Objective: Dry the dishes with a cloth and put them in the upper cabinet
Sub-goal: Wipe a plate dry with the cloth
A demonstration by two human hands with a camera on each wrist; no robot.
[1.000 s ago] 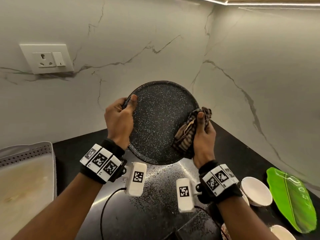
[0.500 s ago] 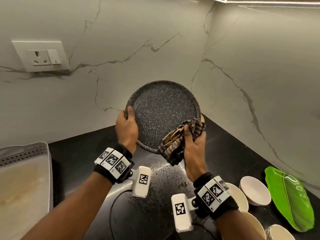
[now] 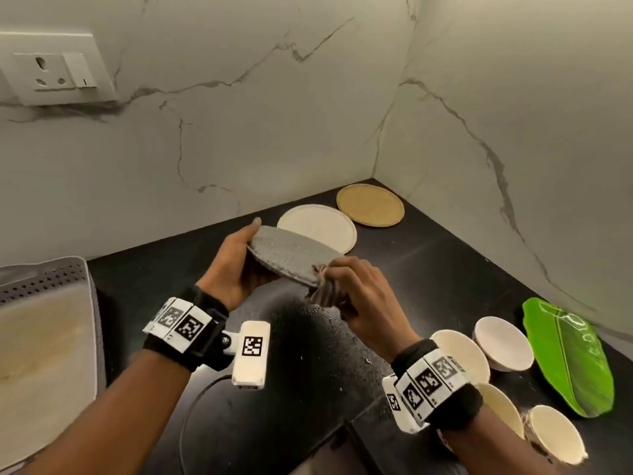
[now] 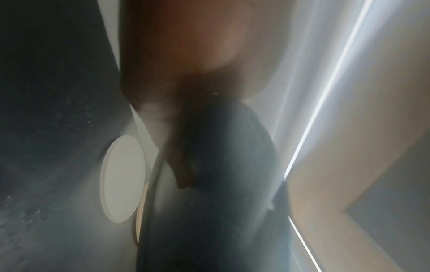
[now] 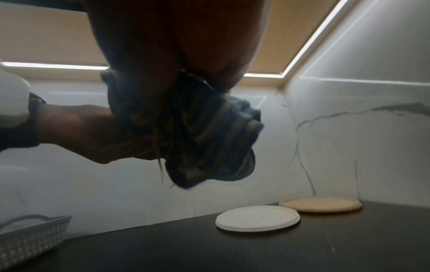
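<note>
A dark speckled round plate (image 3: 291,257) is held nearly flat above the black counter, its underside turned up. My left hand (image 3: 233,269) grips its left rim, thumb on the far edge. My right hand (image 3: 359,296) holds a bunched striped brown cloth (image 3: 325,289) against the plate's right rim; the cloth (image 5: 204,139) hangs in a wad under the fingers in the right wrist view. The left wrist view is blurred and shows the dark plate (image 4: 221,174) beside my fingers (image 4: 179,165).
A cream plate (image 3: 318,228) and a tan plate (image 3: 370,205) lie in the counter's back corner. Several white bowls (image 3: 503,344) and a green leaf-shaped dish (image 3: 568,354) sit at the right. A grey perforated tray (image 3: 51,337) stands at the left. A wall socket (image 3: 54,70) is upper left.
The plate went from facing me upright to lying nearly flat and lower. The cloth moved from the plate's face to its right rim. The two back plates came into sight.
</note>
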